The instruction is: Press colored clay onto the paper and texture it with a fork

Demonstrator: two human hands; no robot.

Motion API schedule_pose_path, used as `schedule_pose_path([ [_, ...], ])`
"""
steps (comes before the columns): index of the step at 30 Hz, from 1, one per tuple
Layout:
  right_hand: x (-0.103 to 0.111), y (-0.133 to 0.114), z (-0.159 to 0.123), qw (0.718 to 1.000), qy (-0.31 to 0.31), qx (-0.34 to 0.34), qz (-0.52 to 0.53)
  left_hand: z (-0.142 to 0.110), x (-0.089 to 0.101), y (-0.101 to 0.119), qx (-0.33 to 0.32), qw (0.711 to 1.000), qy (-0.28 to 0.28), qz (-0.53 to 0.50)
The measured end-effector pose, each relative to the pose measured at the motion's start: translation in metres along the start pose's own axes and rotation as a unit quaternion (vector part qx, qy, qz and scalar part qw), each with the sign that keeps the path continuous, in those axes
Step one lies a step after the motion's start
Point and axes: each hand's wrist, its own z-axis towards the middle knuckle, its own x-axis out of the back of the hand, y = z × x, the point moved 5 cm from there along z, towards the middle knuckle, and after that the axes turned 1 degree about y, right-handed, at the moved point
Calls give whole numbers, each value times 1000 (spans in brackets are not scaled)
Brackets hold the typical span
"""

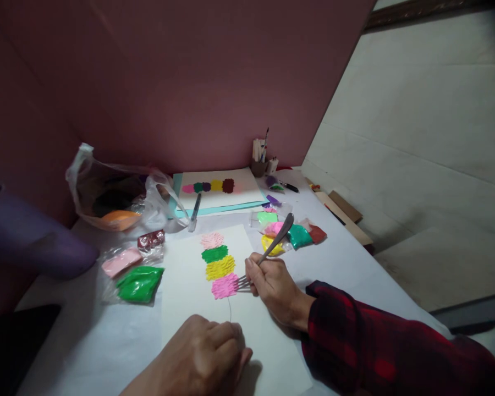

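Gripped in my right hand (272, 286) is a metal fork (279, 234), its handle pointing up and away. The tines touch the right side of a bright pink clay patch (224, 287). Above that patch, a yellow patch (220, 268), a green patch (215, 254) and a pale pink patch (212, 240) form a column on white paper (181, 308). Below the pink one runs a thin curved line. My left hand (206, 352) rests on the lower paper with its fingers curled under; whatever they may hold is hidden.
Packets of pink, dark red and green clay (140, 284) lie left of the paper, more coloured packets (300, 236) right. Behind are a plastic bag (86, 192), a marker (195, 212), a sheet with coloured patches (247, 179) and a brush cup (259, 166).
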Motion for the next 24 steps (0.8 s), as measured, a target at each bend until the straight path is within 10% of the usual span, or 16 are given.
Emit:
schedule_pose_path([
  [24, 5, 10, -4, 998, 53, -22, 39, -3, -2, -2, 4, 1000, 11, -14],
])
